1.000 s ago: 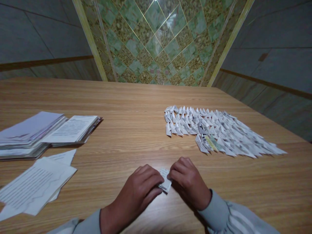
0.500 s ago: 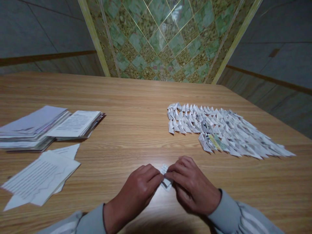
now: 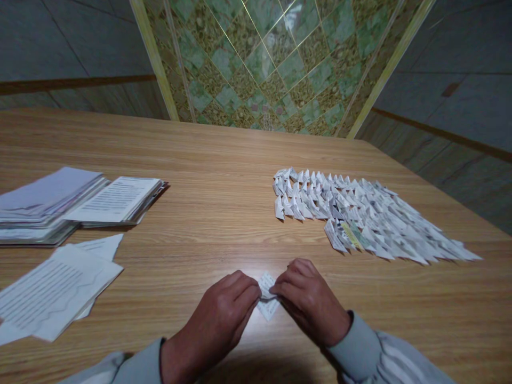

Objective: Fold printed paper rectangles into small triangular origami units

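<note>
A small folded piece of printed paper is held between my two hands, close above the table's near middle. It has a diamond outline with a slightly opened fold across its middle. My left hand pinches its left corner between thumb and fingers. On the opposite corner, my right hand is closed with thumb and fingertips. Beyond and to the right stand rows of small folded paper boats, packed closely together. My fingers hide both side corners of the paper.
Left of my hands lie loose printed sheets. Behind them are a stack of papers and a pile of printed pages. The wooden table reaches back to a tiled wall panel.
The folded paper looks wider and more diamond-shaped, its fold slightly opened. My left hand has shifted a little left and the hands are slightly further apart. The view has turned slightly.
</note>
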A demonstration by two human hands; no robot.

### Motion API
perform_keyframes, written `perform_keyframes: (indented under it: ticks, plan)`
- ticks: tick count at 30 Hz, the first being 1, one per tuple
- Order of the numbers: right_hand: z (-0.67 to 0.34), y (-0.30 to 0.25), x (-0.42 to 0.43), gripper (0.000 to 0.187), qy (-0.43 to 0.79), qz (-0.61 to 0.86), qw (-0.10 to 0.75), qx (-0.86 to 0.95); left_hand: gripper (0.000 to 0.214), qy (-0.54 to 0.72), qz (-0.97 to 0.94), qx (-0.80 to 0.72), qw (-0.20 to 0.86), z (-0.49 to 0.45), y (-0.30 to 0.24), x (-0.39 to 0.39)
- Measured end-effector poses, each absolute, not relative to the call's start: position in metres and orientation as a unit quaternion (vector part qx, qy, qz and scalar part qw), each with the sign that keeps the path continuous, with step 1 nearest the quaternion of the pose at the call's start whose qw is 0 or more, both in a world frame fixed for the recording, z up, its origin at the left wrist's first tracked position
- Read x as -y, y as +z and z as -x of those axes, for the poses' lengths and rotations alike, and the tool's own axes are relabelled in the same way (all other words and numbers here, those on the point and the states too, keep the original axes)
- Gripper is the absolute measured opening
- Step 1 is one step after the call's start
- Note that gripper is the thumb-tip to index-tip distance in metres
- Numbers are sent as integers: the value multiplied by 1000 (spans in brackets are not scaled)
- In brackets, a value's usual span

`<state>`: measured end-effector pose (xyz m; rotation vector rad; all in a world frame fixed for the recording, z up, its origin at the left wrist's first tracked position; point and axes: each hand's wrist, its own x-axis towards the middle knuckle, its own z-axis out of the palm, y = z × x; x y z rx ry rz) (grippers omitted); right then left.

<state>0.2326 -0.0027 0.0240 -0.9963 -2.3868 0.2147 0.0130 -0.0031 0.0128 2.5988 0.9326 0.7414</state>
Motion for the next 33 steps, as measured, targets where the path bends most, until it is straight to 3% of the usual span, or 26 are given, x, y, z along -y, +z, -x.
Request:
perform_keyframes:
  ticks: [11, 16, 26, 33]
  plan:
    - [-235, 21, 2, 21, 99, 404, 286, 863, 7, 211, -886, -396, 120, -14, 16, 3]
    - [-235, 22, 2, 22, 93, 398, 303, 861, 11, 205, -886, -395, 132, -13, 13, 0]
    - [-242, 25, 2, 9, 178, 492, 250, 815, 19, 185, -870, -435, 139, -15, 22, -3]
    - [-237, 27, 3, 15, 189, 554, 227, 779, 15, 182, -856, -457, 158, -16, 23, -3]
